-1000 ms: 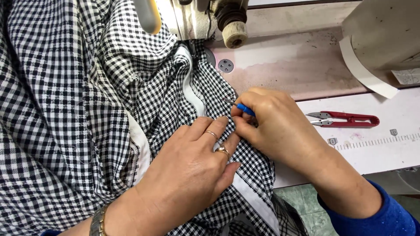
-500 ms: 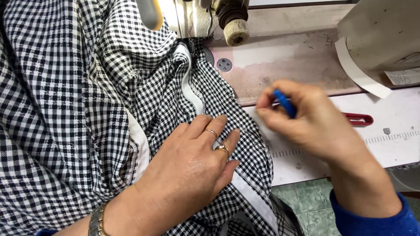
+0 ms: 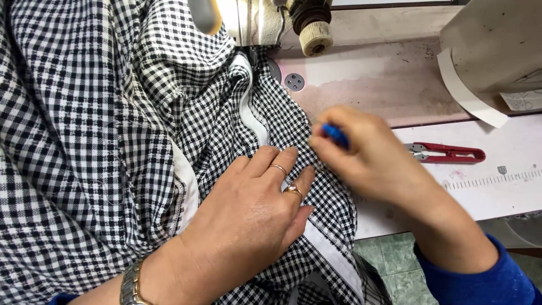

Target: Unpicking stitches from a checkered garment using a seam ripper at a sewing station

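Blue tool (image 3: 335, 135) in right hand (image 3: 372, 158), blurred

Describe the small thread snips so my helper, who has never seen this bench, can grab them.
Start at the sewing machine at top, then move right along the pale table. Beyond the right hand lie the thread snips, flat above a printed ruler strip. They are the only red-handled thing there.

Matt woven checked cloth (image 3: 101, 141) — glossy red plastic snips (image 3: 451, 152) on smooth tabletop (image 3: 395, 90).
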